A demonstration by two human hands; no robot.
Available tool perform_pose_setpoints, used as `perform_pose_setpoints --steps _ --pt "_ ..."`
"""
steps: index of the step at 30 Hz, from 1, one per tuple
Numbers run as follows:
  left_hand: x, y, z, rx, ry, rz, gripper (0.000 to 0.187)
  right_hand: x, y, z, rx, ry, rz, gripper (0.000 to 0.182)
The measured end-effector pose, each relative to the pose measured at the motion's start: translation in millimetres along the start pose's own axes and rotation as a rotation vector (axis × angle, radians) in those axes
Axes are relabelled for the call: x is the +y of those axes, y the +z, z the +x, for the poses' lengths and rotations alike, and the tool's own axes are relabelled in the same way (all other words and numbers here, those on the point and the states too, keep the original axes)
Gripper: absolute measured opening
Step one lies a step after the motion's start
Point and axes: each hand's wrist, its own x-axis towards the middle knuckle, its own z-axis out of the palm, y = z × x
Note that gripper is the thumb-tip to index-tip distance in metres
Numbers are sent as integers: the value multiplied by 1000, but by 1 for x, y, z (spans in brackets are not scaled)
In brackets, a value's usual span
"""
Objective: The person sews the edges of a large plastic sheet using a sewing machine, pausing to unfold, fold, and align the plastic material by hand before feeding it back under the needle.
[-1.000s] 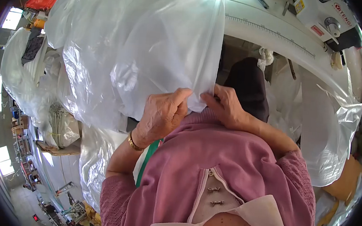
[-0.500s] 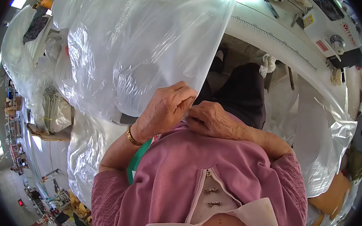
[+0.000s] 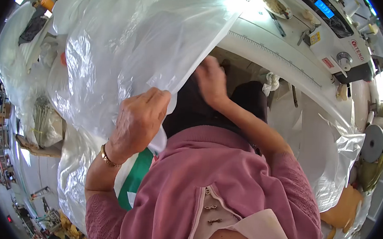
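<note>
A large, clear plastic sheet (image 3: 111, 55) spreads over the work surface and hangs toward my lap, its right edge running down at a slant. My left hand (image 3: 139, 120) is closed on that edge near its lower end, with a short flap of plastic hanging below the fingers. Higher along the same edge is my right hand (image 3: 211, 83), raised over my dark-trousered lap. Motion blurs its fingers, which overlap the sheet's border.
A sewing machine (image 3: 341, 50) with a lit display stands at the upper right, on a white table with a ruler strip (image 3: 273, 54). More plastic (image 3: 319, 152) hangs at the right. A bundle of thin strips (image 3: 43, 121) lies at the left.
My hands were together at the sheet's edge near my waist. Now the left has moved left with the plastic, and the right has gone up and forward along the edge.
</note>
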Motion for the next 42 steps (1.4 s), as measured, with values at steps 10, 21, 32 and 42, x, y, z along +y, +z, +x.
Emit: perform_pose_setpoints --steps 10,21,32,42 --pt "10 32 -4 -313 154 32 15 -44 -43 12 -1074 -473 -475 23" --pt "21 56 -15 -245 -17 -6 13 -25 -132 122 -585 -648 -1002 23" --pt "22 58 -31 -122 -155 -164 45 13 -150 166 -360 -693 -948 11" --pt "10 92 -11 -146 -149 -373 39 23 -148 154 -112 -492 -897 17"
